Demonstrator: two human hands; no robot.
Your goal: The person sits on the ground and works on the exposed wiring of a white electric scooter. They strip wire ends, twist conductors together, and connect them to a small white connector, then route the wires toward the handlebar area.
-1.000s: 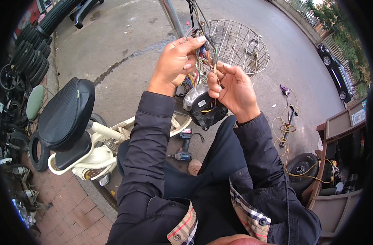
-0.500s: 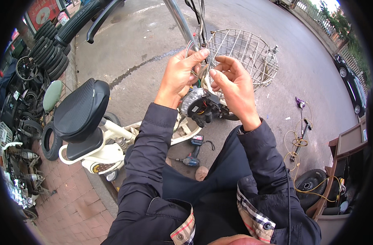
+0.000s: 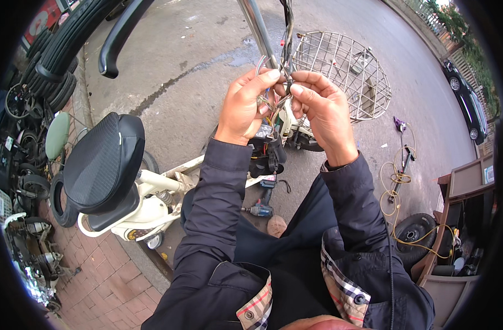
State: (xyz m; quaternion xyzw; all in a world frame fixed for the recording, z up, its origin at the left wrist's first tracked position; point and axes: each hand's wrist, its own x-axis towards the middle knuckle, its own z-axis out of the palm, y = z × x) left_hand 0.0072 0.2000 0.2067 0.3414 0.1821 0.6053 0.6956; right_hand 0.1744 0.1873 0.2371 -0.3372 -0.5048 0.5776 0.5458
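Observation:
A bundle of thin wires point(image 3: 269, 103), several colours in it, runs between my two hands beside the chrome stem tube point(image 3: 256, 30) of a cream electric bike point(image 3: 155, 193). My left hand point(image 3: 241, 110) pinches the wires between thumb and fingers. Opposite it, my right hand point(image 3: 326, 113) closes thumb against fingertips on the same wires, close to where black cables point(image 3: 287, 33) come down. Under my hands hangs a black housing point(image 3: 267, 159) with wires coming out of it. The exact wire ends at my fingertips are too small to make out.
A black brake lever point(image 3: 122, 41) juts in at upper left, above the saddle point(image 3: 100, 168). Beyond my right hand is a wire basket point(image 3: 345, 74). A cordless power tool point(image 3: 260, 209) lies by my feet. Yellow hose point(image 3: 400, 179) and a tyre point(image 3: 414, 236) lie at right.
My right hand has closed in on the wires and my fingertips have come nearer together. The view has shifted, with the brake lever now larger and lower at upper left.

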